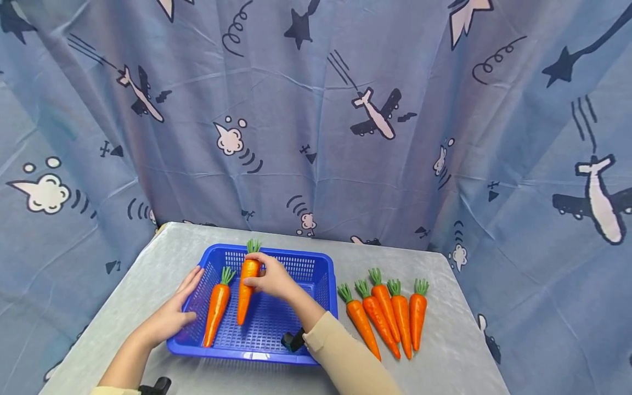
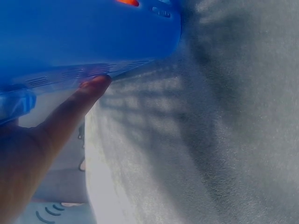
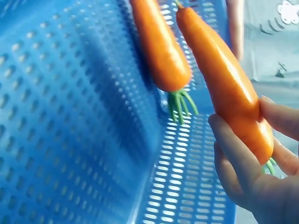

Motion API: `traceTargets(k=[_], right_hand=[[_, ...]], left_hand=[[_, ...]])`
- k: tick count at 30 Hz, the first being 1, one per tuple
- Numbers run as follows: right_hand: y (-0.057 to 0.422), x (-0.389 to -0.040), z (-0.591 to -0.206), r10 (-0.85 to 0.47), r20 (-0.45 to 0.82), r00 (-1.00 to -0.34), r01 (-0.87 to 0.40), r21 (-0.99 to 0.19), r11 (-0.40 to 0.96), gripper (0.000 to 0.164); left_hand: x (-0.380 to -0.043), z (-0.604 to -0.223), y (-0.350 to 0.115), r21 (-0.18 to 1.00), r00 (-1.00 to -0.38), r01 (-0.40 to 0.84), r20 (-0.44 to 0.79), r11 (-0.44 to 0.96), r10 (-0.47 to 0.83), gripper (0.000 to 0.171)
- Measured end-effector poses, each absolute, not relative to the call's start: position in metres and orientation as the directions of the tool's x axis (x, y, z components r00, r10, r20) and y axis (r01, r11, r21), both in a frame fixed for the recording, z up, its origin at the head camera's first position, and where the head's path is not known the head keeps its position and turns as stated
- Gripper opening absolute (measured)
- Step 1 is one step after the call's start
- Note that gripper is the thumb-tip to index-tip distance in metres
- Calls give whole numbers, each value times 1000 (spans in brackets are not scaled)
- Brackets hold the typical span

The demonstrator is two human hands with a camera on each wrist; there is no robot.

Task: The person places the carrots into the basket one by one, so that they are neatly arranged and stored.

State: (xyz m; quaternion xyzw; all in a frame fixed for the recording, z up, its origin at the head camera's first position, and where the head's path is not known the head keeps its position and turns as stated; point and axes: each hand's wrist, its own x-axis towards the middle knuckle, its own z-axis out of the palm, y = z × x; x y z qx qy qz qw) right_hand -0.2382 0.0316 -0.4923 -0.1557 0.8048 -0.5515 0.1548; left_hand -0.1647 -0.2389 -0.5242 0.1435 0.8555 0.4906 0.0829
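Observation:
A carrot (image 1: pixel 245 291) with green stalks is pinched at its thick upper end by my right hand (image 1: pixel 274 278), held over a blue plastic basket (image 1: pixel 257 356). In the right wrist view, thumb and fingers stand on both sides of this carrot (image 3: pixel 229 79), its thin tip pointing away from the hand. Another carrot (image 1: pixel 216 310) lies inside the basket along its left side. My left hand (image 1: pixel 170 315) rests against the basket's left side with fingers extended. The left wrist view shows a straight digit (image 2: pixel 96 86) touching the outer wall.
Several carrots (image 1: pixel 390 312) lie side by side on the grey-white tabletop (image 1: pixel 459 329), right of the basket. A blue patterned curtain (image 1: pixel 316 164) hangs behind the table and along both sides.

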Motion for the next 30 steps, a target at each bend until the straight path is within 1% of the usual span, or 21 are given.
traceTargets(k=[8, 15, 21, 26, 30], right_hand=[[20, -236, -502, -424, -132, -896, -20, -941, 337, 55], [11, -232, -508, -425, -166, -890, -29, -909, 416, 53], [2, -232, -513, -429, -225, -875, 7, -891, 454, 52], [-4, -233, -518, -416, -256, -873, 40, -887, 461, 51], [-6, -233, -523, -424, -300, -855, 84, -886, 456, 54]], left_hand=[[-165, -524, -239, 862, -945, 166, 1, 478, 326, 102], [-165, -525, -239, 863, -946, 152, -15, 483, 323, 101], [-166, -526, -240, 864, -945, 155, -11, 479, 327, 101], [-166, -526, -241, 859, -942, 182, 13, 478, 336, 101], [-166, -526, -241, 860, -942, 185, 16, 476, 337, 101]])
